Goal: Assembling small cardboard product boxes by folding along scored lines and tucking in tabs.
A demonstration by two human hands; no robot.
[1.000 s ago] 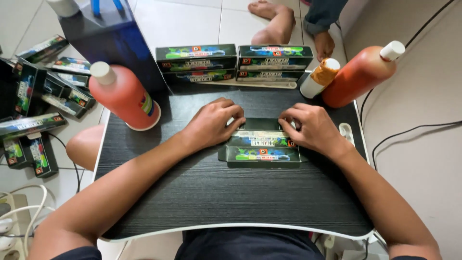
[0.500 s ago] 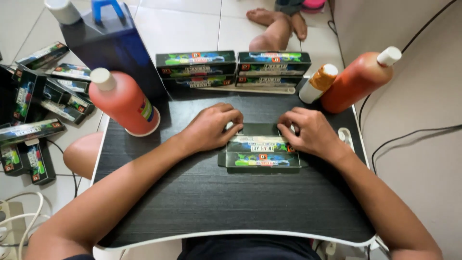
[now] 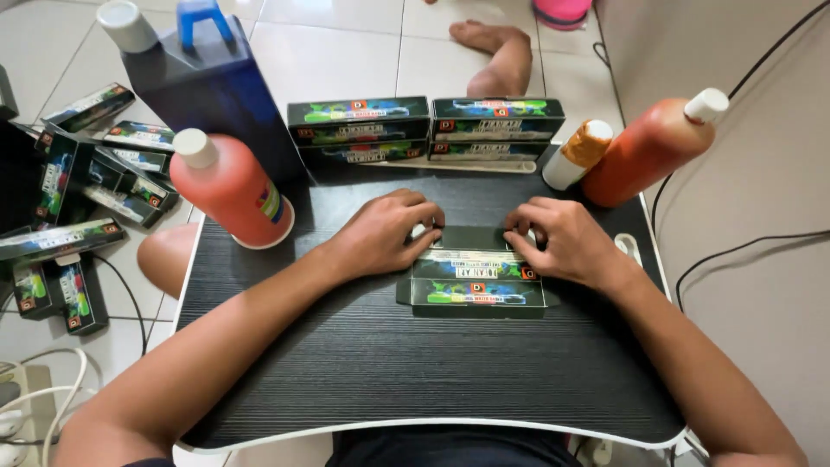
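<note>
A dark lap table (image 3: 346,363) carries everything. At its back left stands a big blue jug (image 3: 207,86), with a red bottle (image 3: 229,195) in front of it; a second red bottle (image 3: 653,151) leans at the back right beside a small white bottle (image 3: 577,156). Stacked boxes (image 3: 424,130) line the far edge. Mid-table lies a flattened carton (image 3: 475,281). The left hand (image 3: 385,233) and right hand (image 3: 562,242) press curled fingers on its upper flap; whether they pinch it is hard to tell.
</note>
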